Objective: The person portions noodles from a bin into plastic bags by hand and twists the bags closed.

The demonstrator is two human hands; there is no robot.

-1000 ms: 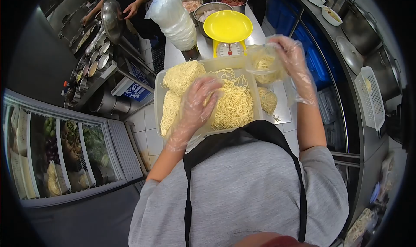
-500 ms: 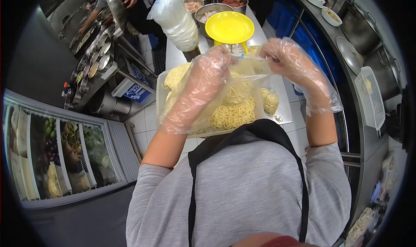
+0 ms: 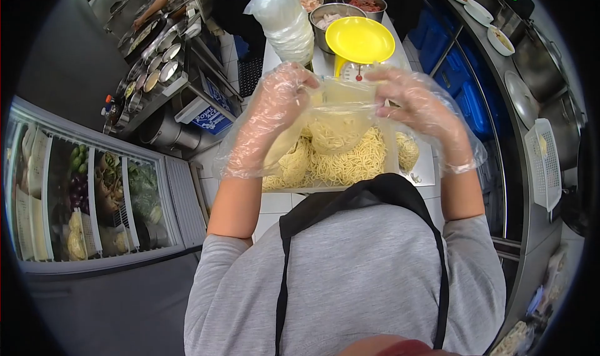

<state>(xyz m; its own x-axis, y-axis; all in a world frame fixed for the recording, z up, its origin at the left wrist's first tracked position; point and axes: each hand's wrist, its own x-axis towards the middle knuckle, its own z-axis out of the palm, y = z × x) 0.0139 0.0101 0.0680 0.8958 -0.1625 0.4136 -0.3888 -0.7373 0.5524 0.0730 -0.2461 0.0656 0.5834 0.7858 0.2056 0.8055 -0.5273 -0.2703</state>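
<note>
Gripping a clear bag [image 3: 340, 131] near its mouth, the left hand [image 3: 284, 92] and right hand [image 3: 422, 103] hold it above the tub [image 3: 392, 145]. It contains noodles but looks untied; a filled bag [image 3: 407, 152] sits on the bench [image 3: 426, 173], and loose noodles [image 3: 356, 162] lie unbagged in the tub.

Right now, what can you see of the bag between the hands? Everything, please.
The bag looks like thin, clear, soft plastic, creased across its upper part. Pale yellow noodles bulge in its rounded bottom. It hangs roughly upright, its top spread between the gloved left hand and right hand, above the tub and in front of the scale. I can't tell whether its mouth is open or its bottom touches the noodles below.
</note>
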